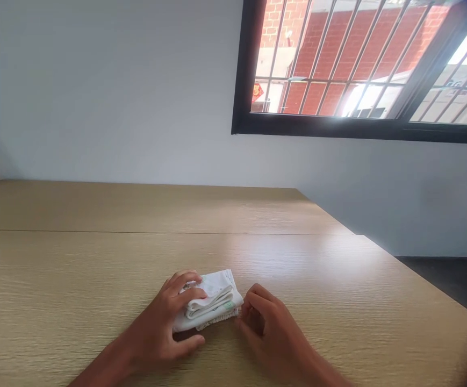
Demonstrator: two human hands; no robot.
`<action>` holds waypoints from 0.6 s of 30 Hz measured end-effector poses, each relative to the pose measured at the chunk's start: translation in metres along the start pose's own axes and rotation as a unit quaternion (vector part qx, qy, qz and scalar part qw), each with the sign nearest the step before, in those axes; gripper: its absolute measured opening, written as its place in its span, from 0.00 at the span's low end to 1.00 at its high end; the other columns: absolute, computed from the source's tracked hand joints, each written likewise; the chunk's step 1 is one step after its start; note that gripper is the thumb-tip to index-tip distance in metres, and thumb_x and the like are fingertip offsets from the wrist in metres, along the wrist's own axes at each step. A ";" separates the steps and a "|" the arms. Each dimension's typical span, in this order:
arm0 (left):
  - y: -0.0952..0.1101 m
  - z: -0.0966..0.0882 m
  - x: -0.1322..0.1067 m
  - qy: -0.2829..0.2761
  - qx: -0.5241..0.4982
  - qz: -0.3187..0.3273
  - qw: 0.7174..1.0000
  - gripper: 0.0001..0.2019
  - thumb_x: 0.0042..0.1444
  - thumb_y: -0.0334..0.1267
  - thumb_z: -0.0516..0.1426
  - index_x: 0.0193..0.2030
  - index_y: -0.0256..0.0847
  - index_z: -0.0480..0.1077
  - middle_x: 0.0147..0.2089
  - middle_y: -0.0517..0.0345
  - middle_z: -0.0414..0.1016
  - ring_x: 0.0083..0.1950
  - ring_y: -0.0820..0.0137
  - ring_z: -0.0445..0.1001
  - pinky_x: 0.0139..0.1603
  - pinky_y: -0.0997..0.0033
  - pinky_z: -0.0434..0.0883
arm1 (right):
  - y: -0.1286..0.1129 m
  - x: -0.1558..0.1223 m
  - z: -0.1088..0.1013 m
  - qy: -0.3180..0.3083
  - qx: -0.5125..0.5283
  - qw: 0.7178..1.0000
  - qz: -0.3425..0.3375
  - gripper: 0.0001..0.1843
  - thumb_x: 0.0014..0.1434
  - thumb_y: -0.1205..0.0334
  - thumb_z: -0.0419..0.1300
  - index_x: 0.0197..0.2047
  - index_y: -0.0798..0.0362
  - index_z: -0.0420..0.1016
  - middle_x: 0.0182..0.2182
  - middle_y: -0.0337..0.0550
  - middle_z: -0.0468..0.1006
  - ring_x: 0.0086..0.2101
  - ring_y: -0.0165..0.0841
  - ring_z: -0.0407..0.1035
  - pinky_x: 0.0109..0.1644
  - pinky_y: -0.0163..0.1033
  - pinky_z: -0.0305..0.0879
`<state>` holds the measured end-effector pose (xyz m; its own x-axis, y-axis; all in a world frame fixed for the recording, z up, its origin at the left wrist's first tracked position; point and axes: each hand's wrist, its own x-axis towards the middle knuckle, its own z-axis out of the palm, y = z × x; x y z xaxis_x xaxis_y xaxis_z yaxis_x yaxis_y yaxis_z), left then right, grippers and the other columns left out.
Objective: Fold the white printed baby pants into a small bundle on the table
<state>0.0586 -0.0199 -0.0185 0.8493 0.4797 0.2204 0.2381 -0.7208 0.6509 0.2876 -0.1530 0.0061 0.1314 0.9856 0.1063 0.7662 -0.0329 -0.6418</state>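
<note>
A small white folded cloth point(213, 301) with a printed pattern, a green patch and a gathered lower edge lies on the table near me. My left hand point(172, 317) rests over its left end, fingers spread across the top. The left thumb is stretched out in front, apart from the cloth. At the cloth's right end, the curled fingers of my right hand point(267, 325) pinch its corner; the fingertips are partly hidden. The cloth is in several layers, with a loop of fold facing up.
A wide light wood table point(96, 269) spreads around the hands, with a seam across it and its right edge slanting toward me. Behind stands a plain pale wall point(116, 97). A dark-framed barred window point(317, 126) is at the upper right; dark floor point(451, 282) shows beyond the table.
</note>
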 end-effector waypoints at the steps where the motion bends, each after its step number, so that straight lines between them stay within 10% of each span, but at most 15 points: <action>1: -0.001 0.002 0.000 0.003 0.008 0.003 1.000 0.26 0.52 0.34 0.64 0.58 0.53 0.65 0.68 0.52 0.54 0.70 0.50 0.49 0.68 0.45 0.57 | -0.001 0.000 0.000 -0.001 -0.002 1.000 -0.001 0.07 0.57 0.73 0.57 0.29 0.54 0.66 0.34 0.40 0.68 0.27 0.27 0.63 0.29 0.33 0.59; 6: -0.004 0.003 0.004 0.013 -0.018 0.078 0.997 0.20 0.58 0.32 0.61 0.56 0.52 0.67 0.59 0.54 0.67 0.62 0.57 0.64 0.65 0.52 0.62 | -0.004 -0.001 -0.003 -0.034 0.041 0.998 -0.031 0.05 0.52 0.71 0.63 0.30 0.54 0.70 0.37 0.42 0.70 0.31 0.30 0.67 0.30 0.33 0.63; 13: -0.006 0.006 -0.009 0.062 -0.095 -0.069 0.991 0.22 0.58 0.43 0.62 0.59 0.50 0.66 0.62 0.51 0.65 0.61 0.54 0.65 0.59 0.57 0.70 | 0.006 -0.004 0.005 0.009 0.076 0.988 -0.133 0.25 0.54 0.78 0.56 0.52 0.47 0.71 0.49 0.45 0.72 0.46 0.36 0.71 0.50 0.40 0.69; 18: -0.004 0.010 -0.012 0.079 -0.131 -0.114 0.982 0.22 0.60 0.50 0.60 0.60 0.50 0.66 0.57 0.52 0.69 0.55 0.55 0.70 0.56 0.57 0.72 | 0.009 -0.002 0.011 0.023 -0.060 0.973 -0.221 0.20 0.59 0.77 0.54 0.51 0.49 0.71 0.47 0.49 0.73 0.47 0.40 0.69 0.52 0.48 0.69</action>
<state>0.0525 -0.0277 -0.0307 0.6999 0.6997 0.1435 0.2671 -0.4427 0.8560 0.2870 -0.1538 -0.0084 -0.2013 0.8995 0.3877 0.8224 0.3702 -0.4319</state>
